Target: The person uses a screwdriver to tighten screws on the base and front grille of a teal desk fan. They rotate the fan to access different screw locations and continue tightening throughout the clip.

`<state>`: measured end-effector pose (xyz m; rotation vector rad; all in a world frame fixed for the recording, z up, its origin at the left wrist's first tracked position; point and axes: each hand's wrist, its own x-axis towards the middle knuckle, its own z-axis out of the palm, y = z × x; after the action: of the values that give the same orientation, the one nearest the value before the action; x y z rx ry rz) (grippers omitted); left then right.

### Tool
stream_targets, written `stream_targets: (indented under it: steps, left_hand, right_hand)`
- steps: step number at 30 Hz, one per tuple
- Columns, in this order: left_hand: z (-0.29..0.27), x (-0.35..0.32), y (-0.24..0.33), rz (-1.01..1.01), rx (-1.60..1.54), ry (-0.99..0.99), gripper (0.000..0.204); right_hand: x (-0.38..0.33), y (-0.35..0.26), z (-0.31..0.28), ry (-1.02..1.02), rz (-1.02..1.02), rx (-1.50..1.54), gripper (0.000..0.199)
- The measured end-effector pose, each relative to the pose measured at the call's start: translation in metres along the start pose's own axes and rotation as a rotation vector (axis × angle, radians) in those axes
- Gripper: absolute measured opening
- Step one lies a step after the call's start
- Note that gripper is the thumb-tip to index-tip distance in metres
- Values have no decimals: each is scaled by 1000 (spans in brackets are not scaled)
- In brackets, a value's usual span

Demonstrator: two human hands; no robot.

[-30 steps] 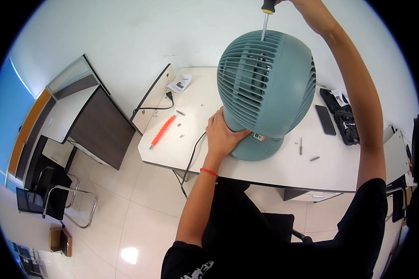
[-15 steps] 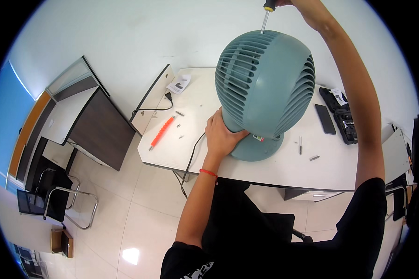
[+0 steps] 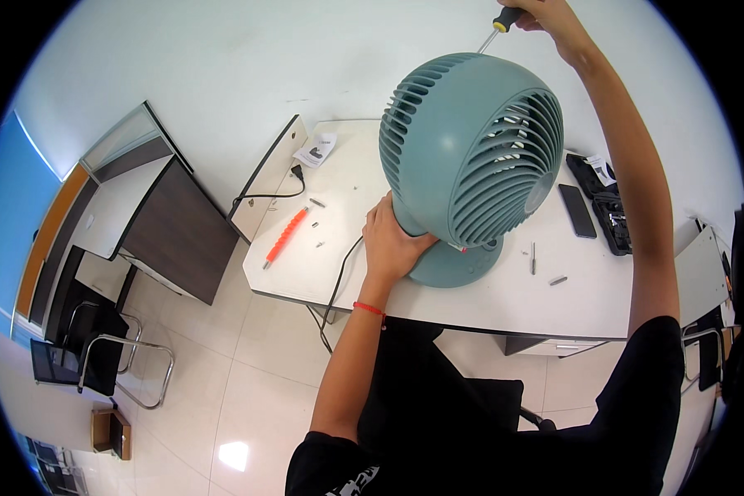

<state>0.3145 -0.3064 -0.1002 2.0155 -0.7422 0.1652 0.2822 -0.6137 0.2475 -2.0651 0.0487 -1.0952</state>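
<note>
A teal desk fan (image 3: 450,157) with a round slatted head stands on the white table (image 3: 554,306). Its front grille faces right and a little towards me. My left hand (image 3: 393,240) is wrapped round the neck of the fan, just above the base (image 3: 450,264). Up at the top edge of the view, my right hand (image 3: 550,18) grips the dark handle of a screwdriver (image 3: 506,20) with a yellow collar. The shaft slants down behind the top of the fan head, where its tip is hidden.
On the left of the table lie an orange-red rod tool (image 3: 286,238), a power plug (image 3: 298,172), a paper leaflet (image 3: 316,150) and small metal bits. To the right are a phone (image 3: 577,211), an open black tool case (image 3: 612,219) and a thin metal bit (image 3: 533,258).
The fan head has turned so that its front grille shows more on the right. My right hand and the screwdriver have shifted right, and the screwdriver now slants. My left hand stays put.
</note>
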Motion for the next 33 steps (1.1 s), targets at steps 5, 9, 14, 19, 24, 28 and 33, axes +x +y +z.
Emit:
stream_targets:
  steps: [5,9,14,19,24,28,33]
  left_hand:
    - [1,-1,0,-1,-1,12,107]
    - [2,-1,-1,9,7,19,106]
    - [3,0,-3,40,3,23,105]
    - [4,-1,-5,50,10,41,104]
    - [4,-1,-4,56,4,44,102]
    - [4,-1,-3,66,10,52,102]
    - [5,-1,-4,69,-21,46,102]
  right_hand:
    - [1,28,-14,21,-22,-37,16]
    - [5,73,-32,47,-68,-204,25]
    - [3,121,-55,42,-108,-302,34]
    - [-21,130,-65,64,-21,-314,35]
    - [-53,122,-73,33,35,-400,36]
    - [-84,128,-77,137,22,-462,47]
    - [-130,137,-85,161,59,-444,54]
